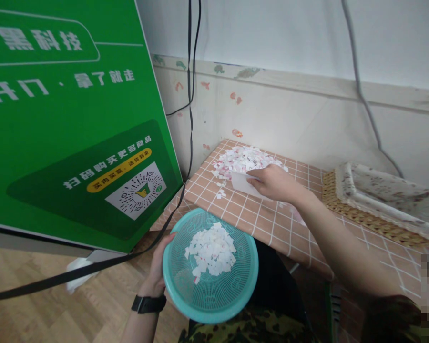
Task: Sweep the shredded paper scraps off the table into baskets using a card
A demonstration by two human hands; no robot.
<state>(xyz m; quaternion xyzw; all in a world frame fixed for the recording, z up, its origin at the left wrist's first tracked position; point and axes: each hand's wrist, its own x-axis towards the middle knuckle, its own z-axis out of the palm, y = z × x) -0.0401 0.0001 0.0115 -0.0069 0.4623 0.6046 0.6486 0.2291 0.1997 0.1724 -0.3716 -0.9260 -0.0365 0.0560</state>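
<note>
"So, in the head view, where are the paper bits?"

"One heap of small paper pieces (243, 159) lies on the checked worktop (271, 220), near the wall. A second heap (214, 250) sits inside the green colander (253, 281), which is in front of the worktop's edge."

"And the hands?"

"The left grip (158, 264) is closed on the colander's rim, thumb over the edge. The right grip (273, 181) pinches a flat white card (240, 182), which stands at the near side of the worktop heap."

"How would the pieces handle?"

"Very light, I'd judge, dry and loose. They'd slide easily over the cloth and could scatter with a quick stroke or a puff of air. Better gathered in bulk than picked singly."

"The card?"

"It looks thin and fairly stiff, though I can't tell paper from plastic. Hold it by the top edge, lower edge flat to the cloth."

"The colander?"

"Probably light plastic, a little springy. The rim is the place to hold; with one side gripped, it might tip, so keep it level."
</note>
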